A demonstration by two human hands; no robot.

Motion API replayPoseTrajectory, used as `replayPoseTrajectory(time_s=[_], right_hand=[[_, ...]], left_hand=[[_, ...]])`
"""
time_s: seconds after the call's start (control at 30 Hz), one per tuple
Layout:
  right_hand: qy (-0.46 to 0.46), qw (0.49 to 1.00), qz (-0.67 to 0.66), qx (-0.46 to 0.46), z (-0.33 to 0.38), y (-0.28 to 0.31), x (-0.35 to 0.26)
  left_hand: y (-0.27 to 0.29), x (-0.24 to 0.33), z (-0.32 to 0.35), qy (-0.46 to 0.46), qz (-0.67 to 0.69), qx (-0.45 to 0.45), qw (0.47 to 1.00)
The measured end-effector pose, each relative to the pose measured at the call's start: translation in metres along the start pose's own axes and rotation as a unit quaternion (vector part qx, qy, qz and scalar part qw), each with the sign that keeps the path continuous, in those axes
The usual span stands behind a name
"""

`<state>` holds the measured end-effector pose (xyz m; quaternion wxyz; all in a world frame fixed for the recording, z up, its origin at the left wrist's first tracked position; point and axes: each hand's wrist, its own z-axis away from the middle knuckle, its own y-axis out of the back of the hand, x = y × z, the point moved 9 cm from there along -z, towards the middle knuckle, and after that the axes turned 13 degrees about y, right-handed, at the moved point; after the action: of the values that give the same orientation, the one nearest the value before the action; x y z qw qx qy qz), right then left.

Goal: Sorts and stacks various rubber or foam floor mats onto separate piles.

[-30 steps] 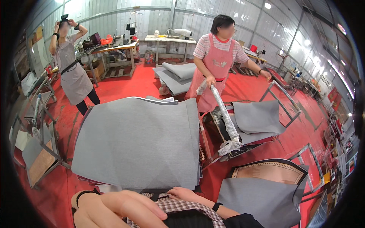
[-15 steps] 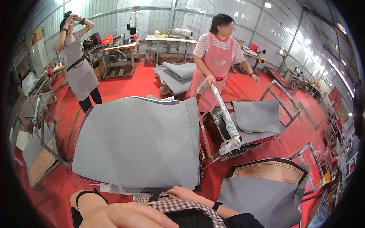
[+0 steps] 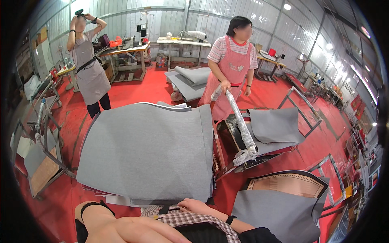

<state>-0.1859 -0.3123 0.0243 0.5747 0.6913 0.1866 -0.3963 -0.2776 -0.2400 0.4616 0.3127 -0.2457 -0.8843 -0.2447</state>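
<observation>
My left hand (image 3: 137, 229) looms large at the lower edge, close to the camera, with a black band (image 3: 97, 203) at its wrist. Its fingers stretch out to the right, partly cut off, and nothing shows in them. My right hand (image 3: 196, 205) lies against the plaid cloth (image 3: 186, 218) at my front, beside the near edge of a stack of grey sheets (image 3: 146, 150). Its fingers are bent, with the tips tucked from sight, so a grip cannot be made out. A dark band (image 3: 231, 220) circles that wrist.
To the right lie more grey sheets (image 3: 271, 210), one with a tan patterned face (image 3: 287, 182). A co-worker in a pink apron (image 3: 233, 62) holds a plastic-wrapped cart handle (image 3: 239, 117). Another person (image 3: 89, 69) stands far left, hands raised. Worktables (image 3: 182, 41) line the back wall.
The co-worker in pink has lowered the outstretched arm to their side. The person at the far left has shifted slightly right. My left hand has moved a little lower; my right hand stays in place.
</observation>
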Motion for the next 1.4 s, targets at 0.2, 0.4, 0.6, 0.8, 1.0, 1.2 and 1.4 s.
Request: replayPoseTrajectory(time_s=[0.2,0.4,0.6,0.8,1.0,1.2,1.4], right_hand=[[-0.005,1.000,-0.004,-0.012,0.001,-0.002,0.001],[0.001,1.000,-0.006,0.005,0.004,-0.001,0.002],[0.012,1.000,-0.003,0.004,0.002,0.001,0.001],[-0.026,0.999,0.000,-0.023,-0.003,0.004,0.012],[-0.018,0.999,0.005,-0.042,-0.006,-0.009,0.015],[0.028,0.992,-0.030,-0.118,0.008,-0.047,0.030],[0.042,0.996,-0.006,-0.080,-0.001,-0.037,0.038]], left_hand=[[0.000,0.002,-0.003,-0.010,0.000,0.013,1.000],[0.004,0.001,-0.004,-0.011,0.004,0.019,1.000],[0.008,-0.003,-0.003,0.040,0.044,0.017,0.998],[0.016,-0.013,0.002,0.077,0.068,0.078,0.992],[0.026,-0.009,0.005,0.037,0.037,0.132,0.990],[0.034,-0.012,0.008,0.048,-0.031,0.132,0.990],[0.061,-0.020,0.022,-0.052,-0.093,0.106,0.989]])
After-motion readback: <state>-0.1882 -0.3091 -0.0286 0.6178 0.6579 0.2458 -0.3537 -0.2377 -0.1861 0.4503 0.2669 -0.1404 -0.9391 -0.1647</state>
